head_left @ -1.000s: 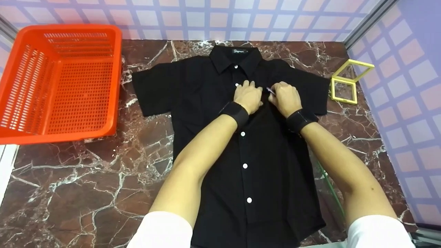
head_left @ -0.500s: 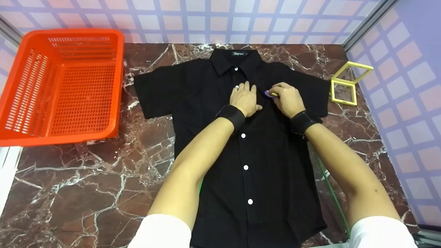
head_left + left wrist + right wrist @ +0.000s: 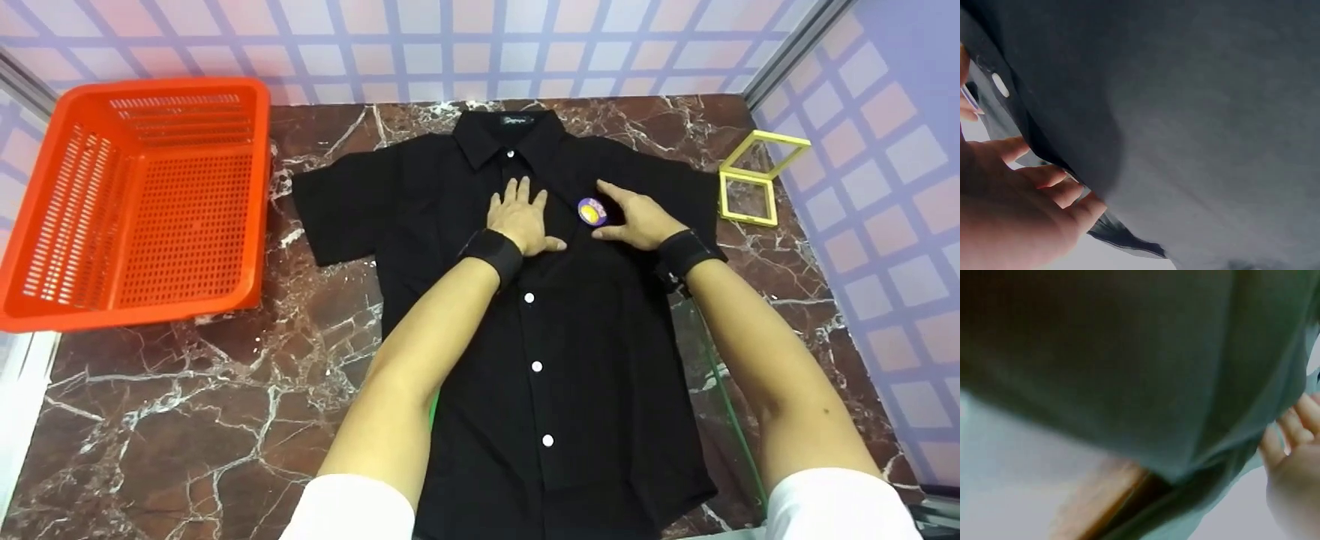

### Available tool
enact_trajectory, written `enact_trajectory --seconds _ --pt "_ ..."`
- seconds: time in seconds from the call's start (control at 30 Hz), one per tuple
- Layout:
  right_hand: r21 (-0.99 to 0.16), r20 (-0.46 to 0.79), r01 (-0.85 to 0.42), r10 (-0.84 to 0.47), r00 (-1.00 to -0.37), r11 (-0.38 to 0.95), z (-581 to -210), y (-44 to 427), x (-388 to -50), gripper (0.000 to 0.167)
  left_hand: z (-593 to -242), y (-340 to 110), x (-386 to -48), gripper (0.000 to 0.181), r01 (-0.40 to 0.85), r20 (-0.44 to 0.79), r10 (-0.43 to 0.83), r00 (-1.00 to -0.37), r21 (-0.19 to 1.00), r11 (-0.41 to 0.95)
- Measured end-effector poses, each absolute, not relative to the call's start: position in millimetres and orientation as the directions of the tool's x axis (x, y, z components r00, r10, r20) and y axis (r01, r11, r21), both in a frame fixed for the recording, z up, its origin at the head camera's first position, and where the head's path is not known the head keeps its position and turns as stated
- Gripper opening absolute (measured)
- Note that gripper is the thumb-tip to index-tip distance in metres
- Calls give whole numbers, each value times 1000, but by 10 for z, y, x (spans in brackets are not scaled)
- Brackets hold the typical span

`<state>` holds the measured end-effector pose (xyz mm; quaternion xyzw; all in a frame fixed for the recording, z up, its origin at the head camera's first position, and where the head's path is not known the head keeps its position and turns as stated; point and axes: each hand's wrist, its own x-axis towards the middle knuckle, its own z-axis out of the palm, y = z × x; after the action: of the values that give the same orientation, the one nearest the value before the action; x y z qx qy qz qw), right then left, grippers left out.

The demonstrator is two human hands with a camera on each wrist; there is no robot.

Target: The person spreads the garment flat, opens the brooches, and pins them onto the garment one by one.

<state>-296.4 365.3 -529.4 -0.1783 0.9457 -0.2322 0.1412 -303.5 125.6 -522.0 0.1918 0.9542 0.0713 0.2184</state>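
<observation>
A black short-sleeved shirt (image 3: 480, 322) lies face up, collar away from me, its white buttons running down the front. On its chest, right of the button line, sits a round purple badge (image 3: 592, 212) with a yellow picture. My left hand (image 3: 519, 222) rests flat on the shirt beside the placket, fingers spread. Just right of the badge is my right hand (image 3: 637, 217), thumb and forefinger apart around the badge's right side, with a gap to it. The left wrist view shows a white button (image 3: 1000, 85) near the fingers; the right wrist view is blurred by dark cloth.
An orange-red plastic basket (image 3: 261, 187) stands at the left. At the right, a small yellow hinged frame case (image 3: 771, 180) stands with its lid raised. The brown marble-patterned table (image 3: 195, 420) meets checked panels at the back and right.
My right hand has released the badge and drawn back to the right, leaving it lying face up on the chest. My left hand has shifted slightly left and its fingers have spread flat.
</observation>
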Motion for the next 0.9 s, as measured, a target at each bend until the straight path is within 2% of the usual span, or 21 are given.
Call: enact_trajectory --seconds 0.17,0.37,0.47,0.63,0.77,0.9 --pt "-510 -237 -266 -431 -871 818 -5324 3711 -3028 89 -5232 1112 -3052 116 336 -374 413 -830 255 906" --pt "-508 -266 -248 -424 -866 825 -5308 3759 -3065 89 -5293 951 -3116 126 389 -330 493 -805 333 859" --pt "-500 -281 -241 -419 -864 832 -5301 3781 -3068 89 -5334 841 -3168 121 410 -302 510 -805 339 847" --pt "-484 -302 -213 -390 -870 849 -5260 3824 -3086 97 -5350 591 -3283 111 394 -281 460 -842 261 881" --pt "-446 -280 -201 -350 -894 872 -5216 3822 -3073 93 -5346 403 -3342 103 325 -310 390 -867 241 915" --pt "-365 -196 -215 -301 -933 906 -5176 3699 -3088 87 -5336 231 -3407 96 234 -341 303 -890 228 945"
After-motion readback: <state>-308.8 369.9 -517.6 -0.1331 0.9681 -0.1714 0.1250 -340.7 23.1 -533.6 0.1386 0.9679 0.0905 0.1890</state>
